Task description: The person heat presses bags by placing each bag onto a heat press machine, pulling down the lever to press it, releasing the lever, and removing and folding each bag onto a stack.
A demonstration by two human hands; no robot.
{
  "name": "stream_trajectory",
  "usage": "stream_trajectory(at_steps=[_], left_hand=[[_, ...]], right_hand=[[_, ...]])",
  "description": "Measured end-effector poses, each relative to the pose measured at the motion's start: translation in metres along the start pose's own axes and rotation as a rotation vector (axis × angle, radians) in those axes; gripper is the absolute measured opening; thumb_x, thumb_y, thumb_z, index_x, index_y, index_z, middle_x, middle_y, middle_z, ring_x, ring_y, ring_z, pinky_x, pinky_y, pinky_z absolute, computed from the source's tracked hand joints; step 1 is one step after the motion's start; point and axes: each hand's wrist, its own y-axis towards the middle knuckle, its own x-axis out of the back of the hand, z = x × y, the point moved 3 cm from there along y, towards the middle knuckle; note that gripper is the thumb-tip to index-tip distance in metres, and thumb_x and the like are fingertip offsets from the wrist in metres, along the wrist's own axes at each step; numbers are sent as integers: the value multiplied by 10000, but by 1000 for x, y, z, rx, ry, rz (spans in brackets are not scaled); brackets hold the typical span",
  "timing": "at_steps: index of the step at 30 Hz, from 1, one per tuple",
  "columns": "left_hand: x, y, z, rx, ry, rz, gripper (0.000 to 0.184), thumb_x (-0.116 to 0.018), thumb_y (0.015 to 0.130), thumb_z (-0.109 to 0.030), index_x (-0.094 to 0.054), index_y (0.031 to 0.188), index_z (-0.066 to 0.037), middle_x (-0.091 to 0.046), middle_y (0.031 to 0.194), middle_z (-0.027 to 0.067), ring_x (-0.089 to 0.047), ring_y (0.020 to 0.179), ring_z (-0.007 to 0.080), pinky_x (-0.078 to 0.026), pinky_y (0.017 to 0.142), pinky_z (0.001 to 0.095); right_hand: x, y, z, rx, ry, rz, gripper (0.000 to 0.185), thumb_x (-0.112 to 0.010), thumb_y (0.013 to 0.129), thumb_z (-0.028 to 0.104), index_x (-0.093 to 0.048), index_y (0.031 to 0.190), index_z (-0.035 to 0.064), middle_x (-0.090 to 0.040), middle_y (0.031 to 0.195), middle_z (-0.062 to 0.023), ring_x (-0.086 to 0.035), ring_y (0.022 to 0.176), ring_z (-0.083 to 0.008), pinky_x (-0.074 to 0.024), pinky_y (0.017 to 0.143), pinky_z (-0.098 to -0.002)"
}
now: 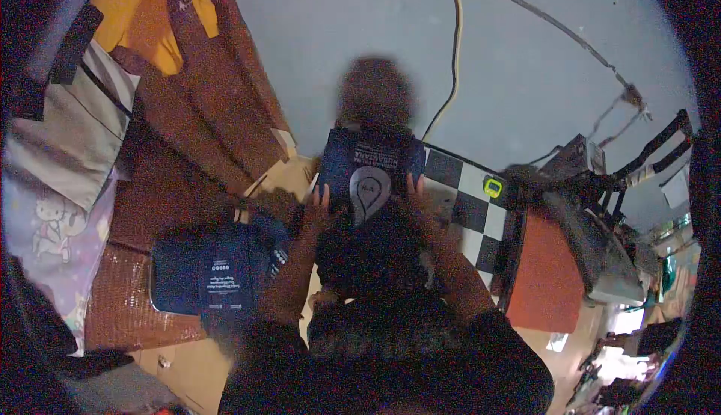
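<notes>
A navy piece of fabric (342, 161) with a pale pin-shaped logo and white lettering, possibly a bag, is in front of me by the wall. The lettering appears upside down. My left hand (321, 203) grips its left side, the fingertips showing at the edge. On the opposite side my right hand (415, 193) holds it the same way. Dark shade hides the lower part of the fabric and my thumbs. To the left of my left arm lies another navy printed fabric item (225, 265) with small white text, its right part folded or bunched.
A checkered black-and-white surface (473, 212) carries a small yellow-green object (493, 187). Right of it are an orange-red panel (542, 268) and dark equipment (593, 227). Brown covering (225, 107), yellow cloth (143, 17) and lilac cloth (64, 242) lie left. A cable (456, 54) runs along the wall (541, 77).
</notes>
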Motion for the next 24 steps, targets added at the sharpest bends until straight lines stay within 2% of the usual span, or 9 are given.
stream_trajectory(at_steps=[4,9,12,13,16,17,20,21,24], left_hand=[[11,-2,-10,-26,9,-83,878,-573,847,-602,-268,1482,-78,-319,1442,310,-367,1285,499,-325,1054,574],[27,1,-17,21,-79,-35,912,-553,836,-641,-242,1497,-95,-302,1455,310,-339,1312,495,-304,1073,567],[14,9,-7,118,-44,231,953,-553,817,-667,-226,1503,-92,-281,1470,309,-300,1343,487,-282,1088,563],[14,7,-7,119,-43,229,953,-553,817,-667,-226,1503,-92,-281,1470,309,-300,1343,487,-282,1088,563],[16,14,-12,135,175,159,976,-544,803,-692,-219,1508,-100,-266,1469,330,-283,1354,491,-277,1088,569],[16,15,-14,135,174,158,976,-544,803,-692,-219,1508,-100,-266,1469,330,-283,1354,491,-277,1088,569],[33,16,-26,226,-76,120,953,-573,804,-663,-224,1509,-124,-251,1469,344,-287,1348,501,-280,1083,574],[28,10,-22,228,-77,125,953,-573,804,-663,-224,1509,-124,-251,1469,344,-287,1348,501,-280,1083,574],[-1,-16,0,120,65,94,926,-607,801,-633,-235,1508,-163,-271,1455,354,-336,1318,508,-328,1054,574]], right_hand=[[20,-11,20,56,243,-39,858,-572,888,542,-148,1531,164,-106,1538,-296,-213,1381,-512,-304,1085,-551],[9,-11,13,115,306,-91,854,-570,898,529,-129,1533,165,-71,1539,-305,-187,1384,-521,-299,1088,-546],[14,-2,14,-54,121,44,852,-588,893,504,-134,1533,173,-68,1544,-297,-199,1387,-511,-306,1083,-550],[17,-4,19,-52,121,43,852,-588,893,504,-134,1533,173,-68,1544,-297,-199,1387,-511,-306,1083,-550],[27,0,30,-31,-443,-79,841,-587,879,516,-192,1521,143,-142,1535,-288,-245,1378,-496,-318,1079,-547],[30,6,31,-30,-444,-79,841,-587,879,516,-192,1521,143,-142,1535,-288,-245,1378,-496,-318,1079,-547],[8,29,12,292,-285,-195,824,-561,864,552,-274,1493,103,-218,1518,-279,-271,1374,-476,-322,1070,-557],[2,24,10,290,-284,-190,824,-561,864,552,-274,1493,103,-218,1518,-279,-271,1374,-476,-322,1070,-557],[-12,1,12,401,-596,-310,813,-559,859,558,-324,1468,73,-254,1501,-283,-264,1375,-477,-315,1063,-571]])
